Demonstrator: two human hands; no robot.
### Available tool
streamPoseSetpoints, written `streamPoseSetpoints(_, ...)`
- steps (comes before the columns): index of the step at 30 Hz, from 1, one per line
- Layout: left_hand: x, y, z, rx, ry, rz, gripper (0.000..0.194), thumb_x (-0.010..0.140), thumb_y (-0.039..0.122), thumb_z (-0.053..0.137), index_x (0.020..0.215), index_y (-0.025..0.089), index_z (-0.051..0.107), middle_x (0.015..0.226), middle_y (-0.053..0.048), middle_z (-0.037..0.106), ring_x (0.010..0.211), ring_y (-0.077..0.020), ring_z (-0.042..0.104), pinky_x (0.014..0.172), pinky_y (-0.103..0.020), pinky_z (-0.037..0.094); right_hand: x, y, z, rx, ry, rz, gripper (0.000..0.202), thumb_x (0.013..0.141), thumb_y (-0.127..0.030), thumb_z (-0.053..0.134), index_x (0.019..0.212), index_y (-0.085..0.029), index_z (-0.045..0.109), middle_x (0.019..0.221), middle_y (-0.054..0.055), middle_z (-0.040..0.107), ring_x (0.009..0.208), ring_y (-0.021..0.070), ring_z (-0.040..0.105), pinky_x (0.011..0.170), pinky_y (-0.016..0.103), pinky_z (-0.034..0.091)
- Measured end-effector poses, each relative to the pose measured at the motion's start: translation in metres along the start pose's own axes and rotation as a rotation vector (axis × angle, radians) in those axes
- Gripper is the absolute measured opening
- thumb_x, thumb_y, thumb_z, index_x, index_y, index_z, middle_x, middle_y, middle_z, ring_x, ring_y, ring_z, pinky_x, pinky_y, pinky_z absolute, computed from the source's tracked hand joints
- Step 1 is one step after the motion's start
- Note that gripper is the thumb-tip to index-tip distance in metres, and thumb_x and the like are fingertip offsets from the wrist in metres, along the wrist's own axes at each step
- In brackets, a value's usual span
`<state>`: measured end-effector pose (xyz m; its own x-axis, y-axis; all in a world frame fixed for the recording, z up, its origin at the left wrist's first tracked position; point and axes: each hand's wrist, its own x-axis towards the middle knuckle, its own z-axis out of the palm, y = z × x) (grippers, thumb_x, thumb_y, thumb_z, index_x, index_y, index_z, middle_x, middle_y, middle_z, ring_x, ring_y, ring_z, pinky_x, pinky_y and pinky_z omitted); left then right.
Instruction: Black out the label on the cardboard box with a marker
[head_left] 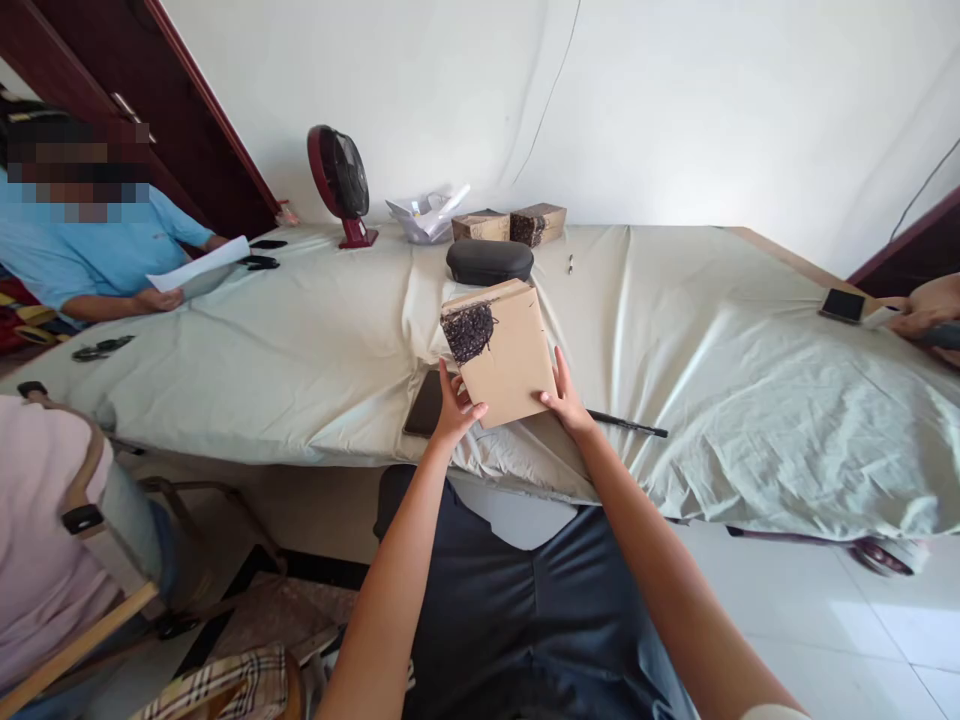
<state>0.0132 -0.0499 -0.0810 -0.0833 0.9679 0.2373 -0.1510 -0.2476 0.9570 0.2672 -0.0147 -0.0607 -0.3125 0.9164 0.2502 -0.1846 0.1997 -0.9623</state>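
Observation:
Between my two hands I hold a brown cardboard box (517, 350), tilted up over the near edge of the table. Dark scribbled marking covers its upper left corner. My left hand (456, 405) grips the lower left side, thumb on the front face. On the lower right side is my right hand (566, 400), its thumb also pressed on the front. A dark flat tablet-like thing (424, 405) lies partly behind my left hand. Beside my right wrist a thin black stick-like object (630, 424) rests on the cloth. Just beyond the box sits a black zip case (490, 261).
A light cloth (300, 350) covers the table. At the back stand a red and black fan (341, 185), a clear basket (427, 220) and two cardboard boxes (538, 224). One person holds paper (206, 268) at left; another person's hand (919, 315) shows at right.

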Motion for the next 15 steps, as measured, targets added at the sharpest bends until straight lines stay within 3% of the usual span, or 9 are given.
streamPoseSetpoints(5, -0.001, 0.008, 0.005, -0.003, -0.032, 0.037, 0.154, 0.06, 0.064, 0.088, 0.17, 0.04, -0.017, 0.159, -0.019, 0.044, 0.137, -0.0351, 0.062, 0.108, -0.052, 0.055, 0.004, 0.014, -0.005, 0.124, 0.008, 0.038, 0.15, 0.067, -0.076, 0.09, 0.178, -0.038, -0.004, 0.18, 0.013, 0.036, 0.161, 0.0352, 0.048, 0.131, 0.061, 0.042)
streamPoseSetpoints(10, -0.001, 0.006, 0.004, -0.008, -0.056, 0.012, 0.15, 0.062, 0.061, 0.088, 0.169, 0.037, -0.014, 0.168, -0.022, 0.037, 0.146, -0.0362, 0.056, 0.113, -0.053, 0.054, 0.007, 0.021, -0.009, 0.146, 0.004, 0.022, 0.144, 0.071, -0.069, 0.091, 0.178, -0.039, 0.0, 0.179, 0.012, 0.039, 0.162, 0.0338, 0.047, 0.134, 0.061, 0.036)
streamPoseSetpoints(12, -0.002, 0.006, 0.004, -0.01, -0.073, -0.012, 0.147, 0.061, 0.061, 0.09, 0.17, 0.036, -0.005, 0.17, -0.021, 0.039, 0.149, -0.0362, 0.055, 0.117, -0.055, 0.052, 0.007, 0.019, -0.007, 0.141, 0.035, 0.01, 0.142, 0.068, -0.071, 0.092, 0.178, -0.039, 0.007, 0.177, 0.011, 0.044, 0.159, 0.0344, 0.051, 0.132, 0.061, 0.039)
streamPoseSetpoints(15, -0.005, 0.007, 0.005, 0.004, -0.127, -0.076, 0.133, 0.059, 0.06, 0.094, 0.167, 0.029, 0.023, 0.155, -0.02, 0.059, 0.141, -0.038, 0.064, 0.119, -0.06, 0.051, 0.006, 0.012, -0.003, 0.144, 0.076, 0.023, 0.14, 0.067, -0.073, 0.091, 0.178, -0.04, 0.011, 0.173, 0.01, 0.05, 0.154, 0.0361, 0.056, 0.129, 0.062, 0.043)
